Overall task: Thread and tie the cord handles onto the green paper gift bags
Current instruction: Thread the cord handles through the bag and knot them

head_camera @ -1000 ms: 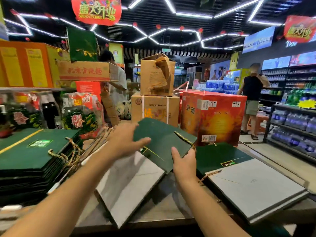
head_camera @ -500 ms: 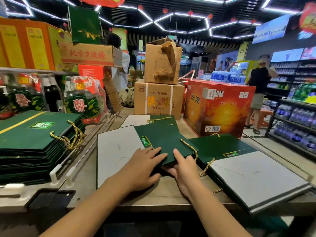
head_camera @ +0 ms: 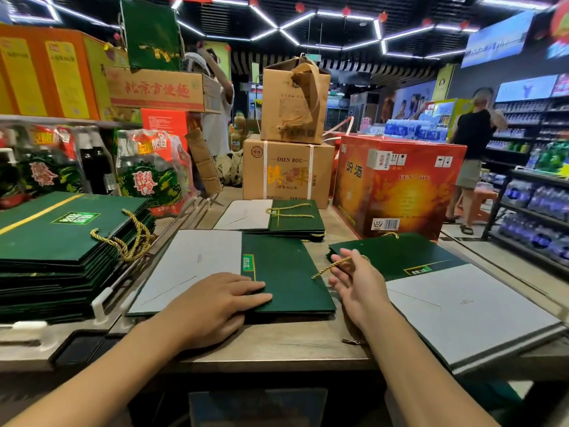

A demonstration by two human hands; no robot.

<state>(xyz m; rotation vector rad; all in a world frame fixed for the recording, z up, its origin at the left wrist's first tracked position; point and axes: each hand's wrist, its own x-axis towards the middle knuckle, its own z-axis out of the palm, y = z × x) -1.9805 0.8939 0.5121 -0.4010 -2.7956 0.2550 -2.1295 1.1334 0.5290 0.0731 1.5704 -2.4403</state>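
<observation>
Head view: left hand (head_camera: 215, 300) flat on an uncorded-looking bag (head_camera: 289, 278) — right hand (head_camera: 357, 282) at a cord (head_camera: 326, 269), grip unclear; corded stack (head_camera: 61, 241) left.

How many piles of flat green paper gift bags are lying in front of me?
4: tall stack far left; near pile under the left hand; back pile bearing gold cord handles; right pile by the right hand.

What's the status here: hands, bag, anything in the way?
Left hand flat on centre green bag. Right hand at gold cord, grip unclear. Bag stack close on the right, nothing else on the centre bag.
</observation>
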